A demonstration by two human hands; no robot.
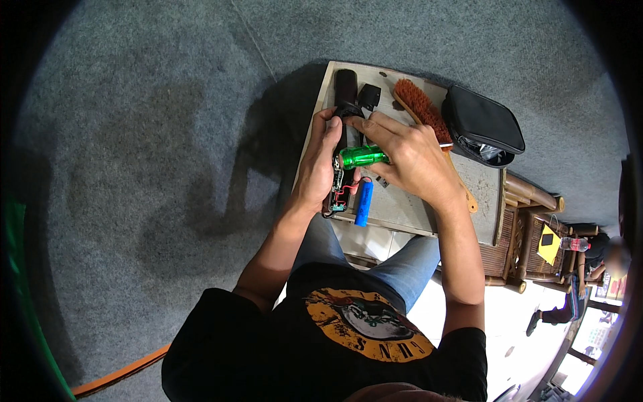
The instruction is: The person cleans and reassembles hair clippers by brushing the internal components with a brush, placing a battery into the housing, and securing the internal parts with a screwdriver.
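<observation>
My left hand [320, 167] is closed around a long black handheld device [345, 94], whose lower housing is open. In that opening shows a small circuit board [337, 191] with red wires. A blue cylindrical battery [364, 202] hangs beside it at the near edge of the table, apparently on those wires. My right hand [408, 151] is closed on a screwdriver with a clear green handle [362, 156], held across the device. The right thumb and forefinger reach to the middle of the device, close to my left fingertips. The screwdriver's tip is hidden.
On the small table [408, 208] lie a small black part [369, 96], a brush with reddish bristles [422, 104] and an open black zip case [483, 124]. Bamboo furniture [519, 248] stands to the right, with a bottle [575, 244] and yellow item [549, 244]; a person [589, 268] sits beyond.
</observation>
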